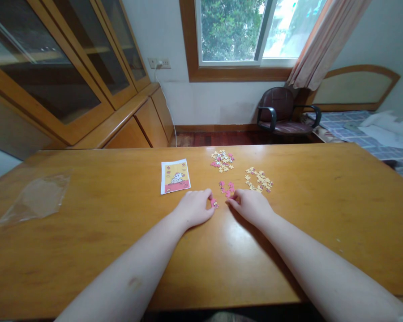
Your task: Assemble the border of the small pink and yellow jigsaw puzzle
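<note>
My left hand (196,208) rests on the table with thumb and forefinger curled around a small pink puzzle piece cluster (214,203), which lies on the wood. Just right of it, my right hand (251,205) has its fingertips drawn together at the table. Whatever those fingertips hold is too small and hidden to tell. Touching or very near them are loose pink puzzle pieces (222,184). Yellow puzzle pieces (262,181) lie spread beyond the right hand. Farther back is a mixed heap of puzzle pieces (222,161). A picture card (175,176) with a white animal on yellow and pink lies beyond the left hand.
A clear plastic bag (36,197) lies at the left of the wooden table (322,214). Past the table stand a glass-door cabinet (121,98), a dark armchair (280,112) and a bed (366,129). A window (235,31) is in the far wall.
</note>
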Motion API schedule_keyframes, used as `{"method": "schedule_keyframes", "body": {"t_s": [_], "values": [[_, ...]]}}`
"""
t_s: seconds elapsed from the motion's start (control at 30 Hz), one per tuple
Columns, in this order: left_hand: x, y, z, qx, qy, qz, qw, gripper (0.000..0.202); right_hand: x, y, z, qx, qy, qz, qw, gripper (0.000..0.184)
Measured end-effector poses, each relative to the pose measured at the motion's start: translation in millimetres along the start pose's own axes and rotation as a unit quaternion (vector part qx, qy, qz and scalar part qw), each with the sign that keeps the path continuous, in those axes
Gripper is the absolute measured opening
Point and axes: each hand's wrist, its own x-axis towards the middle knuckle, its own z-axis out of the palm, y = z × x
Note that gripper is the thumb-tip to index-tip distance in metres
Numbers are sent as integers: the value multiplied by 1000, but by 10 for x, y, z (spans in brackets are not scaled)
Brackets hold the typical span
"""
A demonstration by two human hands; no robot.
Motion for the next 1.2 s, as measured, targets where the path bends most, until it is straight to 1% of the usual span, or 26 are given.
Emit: {"method": "schedule_keyframes", "body": {"t_s": [0.07,0.13,0.2,0.27,0.33,0.43,0.57,0.67,0.77,0.9,1.07,1.2], "values": [[-2,3,-3,-4,4,1,1000,21,4,14,4,11,11,4,1000,33],[1,7,-4,-12,6,-4,1000,23,23,38,26,18,43,-13,999,32],[11,8,-5,-26,11,-15,999,25,53,64,64,16,82,-60,995,32],[24,3,-5,-45,16,-28,998,24,85,87,106,8,108,-120,987,36],[36,-6,-5,-63,19,-42,997,24,107,100,143,1,115,-159,981,40],[47,-20,-3,-74,19,-54,996,24,106,100,177,3,106,-193,975,39],[43,-24,0,-80,23,-46,995,23,79,80,194,8,96,-231,968,38],[35,-22,9,-90,24,-3,996,24,74,78,208,0,98,-235,967,42],[31,-26,27,-77,16,45,996,29,81,85,221,-4,92,-225,970,44],[27,-25,30,-44,16,57,997,35,83,76,221,4,74,-202,977,47],[4,18,-6,-23,29,98,994,36,58,32,209,14,27,-189,981,65],[-6,40,6,-4,20,92,996,37,29,-6,188,25,-7,-185,982,71]]}}
